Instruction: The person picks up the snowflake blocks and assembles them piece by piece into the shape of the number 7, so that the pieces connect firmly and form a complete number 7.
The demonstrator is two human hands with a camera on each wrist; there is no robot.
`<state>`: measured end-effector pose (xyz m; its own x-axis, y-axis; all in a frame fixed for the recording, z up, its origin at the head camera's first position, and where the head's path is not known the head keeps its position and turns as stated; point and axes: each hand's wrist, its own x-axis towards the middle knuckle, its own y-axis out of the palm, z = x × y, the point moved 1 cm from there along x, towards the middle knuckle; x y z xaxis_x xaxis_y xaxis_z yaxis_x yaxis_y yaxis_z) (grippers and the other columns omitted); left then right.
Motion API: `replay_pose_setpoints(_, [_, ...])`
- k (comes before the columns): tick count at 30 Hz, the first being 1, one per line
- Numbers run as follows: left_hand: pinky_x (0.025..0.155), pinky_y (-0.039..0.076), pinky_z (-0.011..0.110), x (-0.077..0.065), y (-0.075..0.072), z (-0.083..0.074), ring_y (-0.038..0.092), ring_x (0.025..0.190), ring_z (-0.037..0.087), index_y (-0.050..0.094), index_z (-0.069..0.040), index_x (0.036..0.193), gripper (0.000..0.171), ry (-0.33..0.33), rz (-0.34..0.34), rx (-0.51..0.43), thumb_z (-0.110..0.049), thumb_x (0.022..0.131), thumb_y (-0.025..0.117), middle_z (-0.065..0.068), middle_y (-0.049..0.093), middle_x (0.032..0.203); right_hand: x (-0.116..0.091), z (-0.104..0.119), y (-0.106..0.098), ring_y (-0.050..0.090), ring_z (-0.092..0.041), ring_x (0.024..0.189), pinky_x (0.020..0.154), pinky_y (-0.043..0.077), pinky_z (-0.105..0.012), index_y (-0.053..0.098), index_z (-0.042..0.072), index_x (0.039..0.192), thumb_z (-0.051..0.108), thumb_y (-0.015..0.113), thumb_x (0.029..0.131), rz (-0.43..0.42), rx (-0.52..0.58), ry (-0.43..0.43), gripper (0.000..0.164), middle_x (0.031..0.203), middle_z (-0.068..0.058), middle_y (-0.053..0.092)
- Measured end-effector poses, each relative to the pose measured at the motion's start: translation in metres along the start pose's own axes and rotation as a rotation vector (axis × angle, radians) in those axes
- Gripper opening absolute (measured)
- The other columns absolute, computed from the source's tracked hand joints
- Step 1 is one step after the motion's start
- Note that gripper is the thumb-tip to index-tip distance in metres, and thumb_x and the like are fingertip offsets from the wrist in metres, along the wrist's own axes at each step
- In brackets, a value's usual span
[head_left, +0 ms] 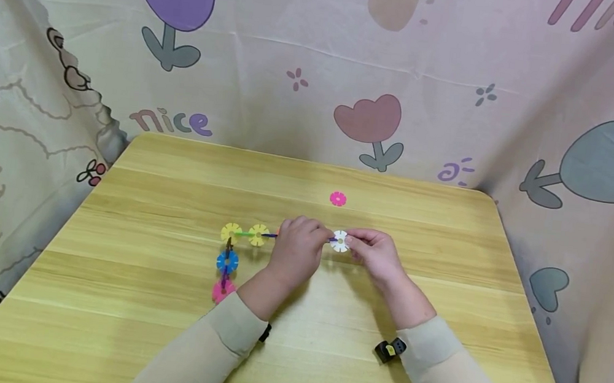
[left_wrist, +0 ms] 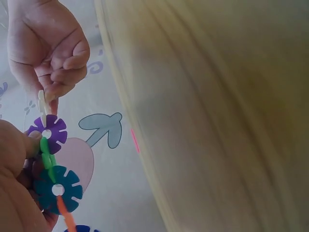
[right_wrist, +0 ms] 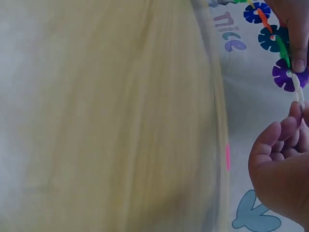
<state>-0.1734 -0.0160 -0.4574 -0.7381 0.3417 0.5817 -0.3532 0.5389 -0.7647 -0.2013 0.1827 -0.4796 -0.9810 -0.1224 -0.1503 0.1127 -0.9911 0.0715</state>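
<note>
My right hand [head_left: 380, 260] pinches a white notched plastic disc [head_left: 340, 241] by its right edge. The white disc is slotted into a purple disc [left_wrist: 58, 126], which my left hand [head_left: 298, 249] grips between thumb and fingers. Beyond the purple one, a green disc [left_wrist: 47, 152], a teal disc [left_wrist: 72, 182] and an orange disc [left_wrist: 66, 212] follow in the linked chain, partly behind the left hand in the head view. Leftward the chain reaches two yellow discs [head_left: 258, 235], then bends toward me through a blue disc [head_left: 227, 262] to a pink disc [head_left: 222, 292] near the left forearm.
A loose pink disc [head_left: 338, 199] lies flat on the wooden table [head_left: 421, 221], beyond the hands. Patterned cloth [head_left: 270, 114] hangs behind the table and at both sides. A black wrist device [head_left: 390, 350] sits at the right sleeve cuff.
</note>
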Motion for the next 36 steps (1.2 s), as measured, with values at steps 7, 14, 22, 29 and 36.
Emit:
replay_pose_setpoints(7, [0.078, 0.049, 0.040, -0.002, 0.002, 0.003, 0.068, 0.095, 0.021, 0.082, -0.018, 0.100, 0.010, -0.026, 0.036, 0.032, -0.011, 0.098, 0.075, -0.002, 0.077, 0.099, 0.020, 0.003, -0.005, 0.058, -0.008, 0.065, 0.060, 0.049, -0.019, 0.072, -0.015, 0.113, 0.004, 0.069, 0.102, -0.123, -0.246, -0.098, 0.022, 0.080, 0.001, 0.073])
replay_pose_setpoints(14, [0.080, 0.050, 0.038, -0.001, -0.001, 0.003, 0.067, 0.097, 0.021, 0.082, -0.019, 0.103, 0.014, -0.056, 0.108, 0.065, -0.009, 0.100, 0.072, -0.003, 0.076, 0.103, 0.044, 0.003, -0.003, 0.061, -0.014, 0.084, 0.073, 0.050, -0.018, 0.076, -0.008, 0.114, 0.008, 0.073, 0.100, -0.145, -0.473, -0.190, 0.022, 0.100, -0.018, 0.074])
replay_pose_setpoints(22, [0.075, 0.052, 0.037, -0.003, 0.002, 0.004, 0.066, 0.092, 0.022, 0.082, -0.018, 0.101, 0.014, -0.050, 0.093, 0.052, -0.008, 0.097, 0.074, -0.001, 0.076, 0.100, 0.065, -0.002, 0.004, 0.062, -0.024, 0.090, 0.080, 0.053, -0.028, 0.072, -0.009, 0.121, 0.011, 0.075, 0.099, -0.157, -0.564, -0.172, 0.031, 0.099, -0.016, 0.070])
replay_pose_setpoints(29, [0.075, 0.052, 0.038, -0.004, 0.003, 0.004, 0.066, 0.092, 0.023, 0.082, -0.018, 0.100, 0.018, -0.036, 0.078, 0.048, -0.003, 0.095, 0.073, -0.001, 0.076, 0.099, 0.080, -0.003, 0.010, 0.065, -0.030, 0.099, 0.090, 0.056, -0.041, 0.069, -0.008, 0.128, 0.017, 0.075, 0.100, -0.171, -0.653, -0.115, 0.037, 0.107, -0.018, 0.068])
replay_pose_setpoints(36, [0.075, 0.052, 0.037, -0.004, 0.004, 0.002, 0.065, 0.094, 0.023, 0.082, -0.018, 0.102, 0.024, -0.028, 0.099, 0.046, 0.002, 0.093, 0.072, -0.001, 0.075, 0.101, 0.098, -0.004, 0.017, 0.065, -0.032, 0.109, 0.097, 0.056, -0.044, 0.067, -0.005, 0.132, 0.021, 0.073, 0.102, -0.158, -0.732, -0.073, 0.041, 0.118, -0.019, 0.070])
